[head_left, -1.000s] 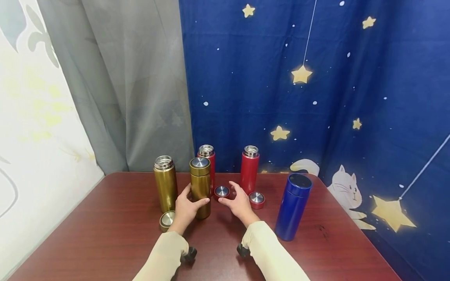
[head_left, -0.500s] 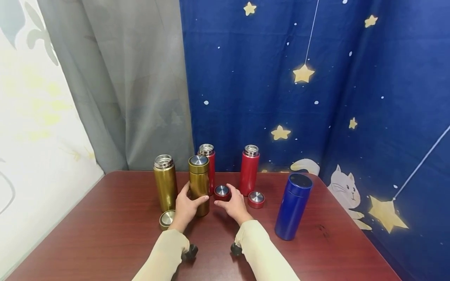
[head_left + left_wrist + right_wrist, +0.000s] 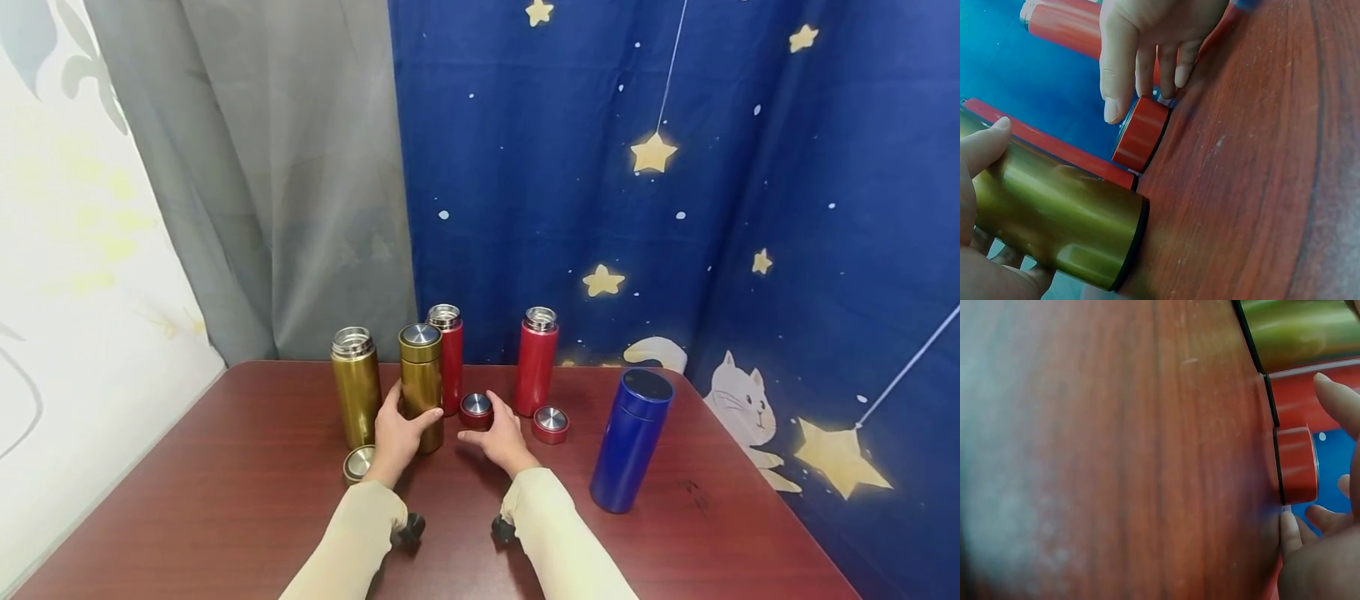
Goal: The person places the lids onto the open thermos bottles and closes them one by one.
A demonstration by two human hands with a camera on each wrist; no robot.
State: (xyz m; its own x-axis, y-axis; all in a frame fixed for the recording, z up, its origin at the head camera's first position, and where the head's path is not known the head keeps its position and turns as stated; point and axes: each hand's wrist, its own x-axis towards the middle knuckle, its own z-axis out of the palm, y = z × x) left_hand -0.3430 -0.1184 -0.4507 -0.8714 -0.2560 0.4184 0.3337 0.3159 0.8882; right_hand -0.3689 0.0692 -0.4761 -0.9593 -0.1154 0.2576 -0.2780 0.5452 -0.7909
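My left hand grips a capped gold thermos bottle, its thumb across the front. In the left wrist view this gold bottle stands with its base at the tabletop. An uncapped gold bottle is just left of it, and a loose gold lid lies by the left wrist. My right hand has its fingers spread beside a red lid. Seen from the right wrist, thumb and fingers lie apart around the red lid, with no clear grip on it.
Two uncapped red bottles stand at the back, the left one partly hidden by the gold bottle. Another red lid lies right of my right hand. A blue bottle with its lid on stands farther right on the brown table.
My left hand has shifted the capped gold bottle slightly left and back. The right hand has moved left, closer to the red lid. The head view has turned a little.
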